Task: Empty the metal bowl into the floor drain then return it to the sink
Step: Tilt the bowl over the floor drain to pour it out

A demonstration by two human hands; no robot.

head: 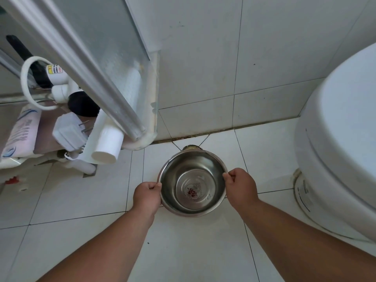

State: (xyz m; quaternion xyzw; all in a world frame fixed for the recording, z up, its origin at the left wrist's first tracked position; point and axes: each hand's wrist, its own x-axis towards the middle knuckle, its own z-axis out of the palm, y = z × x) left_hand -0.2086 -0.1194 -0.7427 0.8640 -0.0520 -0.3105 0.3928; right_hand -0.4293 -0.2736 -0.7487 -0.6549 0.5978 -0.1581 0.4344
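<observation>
A shiny metal bowl (192, 169) with a red mark on its bottom is held over the white tiled floor, roughly level, its opening facing me. My left hand (147, 197) pinches its left rim and my right hand (240, 188) pinches its right rim. Just beyond the bowl's far rim, part of the floor drain (190, 147) shows next to the wall; the bowl hides the rest of it. The inside of the bowl looks wet, with little or nothing in it. No sink is in view.
A white toilet (341, 139) fills the right side. At left a glass shower door with a metal frame (105, 78) leans in, with a white plug adapter (68, 132), a white tube (107, 147) and a pink pouch (20, 131) behind it. Tiled wall (223, 58) lies ahead.
</observation>
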